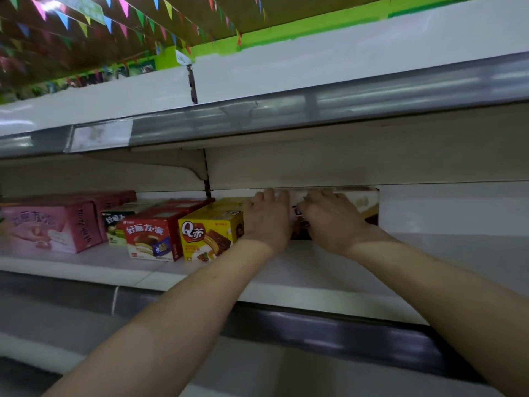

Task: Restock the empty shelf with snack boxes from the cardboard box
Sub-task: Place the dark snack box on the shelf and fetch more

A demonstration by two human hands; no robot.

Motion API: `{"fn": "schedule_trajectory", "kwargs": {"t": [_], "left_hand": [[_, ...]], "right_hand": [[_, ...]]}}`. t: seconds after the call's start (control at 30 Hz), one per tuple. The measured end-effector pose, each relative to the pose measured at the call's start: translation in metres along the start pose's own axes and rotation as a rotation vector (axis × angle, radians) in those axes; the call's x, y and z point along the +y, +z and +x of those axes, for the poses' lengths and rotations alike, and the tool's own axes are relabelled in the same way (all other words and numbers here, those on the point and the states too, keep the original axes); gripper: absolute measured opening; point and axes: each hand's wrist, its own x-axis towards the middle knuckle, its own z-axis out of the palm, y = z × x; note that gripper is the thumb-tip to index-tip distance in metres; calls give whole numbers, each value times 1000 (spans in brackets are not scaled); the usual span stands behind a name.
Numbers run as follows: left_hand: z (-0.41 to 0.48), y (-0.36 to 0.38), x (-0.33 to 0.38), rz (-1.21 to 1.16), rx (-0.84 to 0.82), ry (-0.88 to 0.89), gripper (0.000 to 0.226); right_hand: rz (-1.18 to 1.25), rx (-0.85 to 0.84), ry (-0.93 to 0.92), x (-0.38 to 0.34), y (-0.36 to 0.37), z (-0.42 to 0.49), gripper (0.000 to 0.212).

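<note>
Plainly the placing step is in hand: both forearms reach up over the front lip of the shelf [315, 270], and the two hands meet on one white-and-brown snack box [365, 204] set deep on it. The left hand [267, 222] clasps the box's left end, fingertips hooked over the top edge; the right hand [332, 224] lies across the front with its fingers curled onto the top (so both are holding, neither spread wide). The box stands on the shelf, its left end just beside the yellow box [211, 233], though the left hand hides whether the two touch. Further left sit the red box [151, 239], a dark green one [114, 222] partly hidden behind it, and the pink box [51, 227]. To the right of the held box the shelf is bare up to the back wall.

I judge the next move calls for squaring the box in line with its neighbours, letting go, then fetching another from the cardboard box, which is out of view. Above runs the upper shelf [286, 116], with coloured bunting [86, 21] beyond.
</note>
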Motion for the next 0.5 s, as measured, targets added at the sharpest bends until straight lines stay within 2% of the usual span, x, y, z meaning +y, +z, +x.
{"fn": "schedule_trajectory", "kwargs": {"t": [0.1, 0.23, 0.37, 0.5], "left_hand": [[-25, -22, -24, -56, -36, -59, 49], [-70, -47, -60, -60, 31, -126, 46], [-117, -66, -109, 18, -27, -292, 37], [-173, -80, -163, 94, -106, -456, 42]], "right_hand": [[34, -20, -73, -31, -13, -5, 36], [109, 9, -198, -78, -27, -12, 30], [177, 133, -343, -139, -32, -11, 26], [200, 151, -495, -210, -37, -15, 27]]}}
